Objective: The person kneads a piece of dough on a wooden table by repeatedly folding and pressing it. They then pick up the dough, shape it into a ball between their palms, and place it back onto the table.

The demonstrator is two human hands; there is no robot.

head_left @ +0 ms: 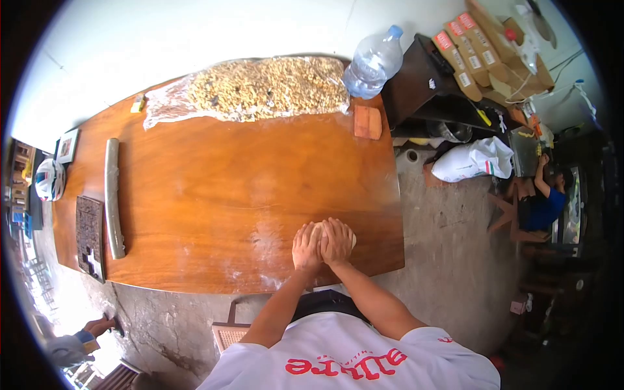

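Observation:
Near the front edge of the brown wooden table [214,169], a pale rounded lump like dough [353,239] lies under both hands. My left hand [307,246] presses on its left part with the fingers bent over it. Close against it, my right hand [336,241] is wrapped over the lump's middle and right part. The two hands touch, and most of the lump is hidden beneath them. Whitish smears like flour [263,237] mark the wood just left of the hands.
Along the table's back lie a plastic bag of small yellowish pieces [266,88], a large water bottle [375,63] and a wooden block [368,123]. A wrapped roll [113,198] and a dark carved board [90,235] are at left. Another person [545,207] is far right.

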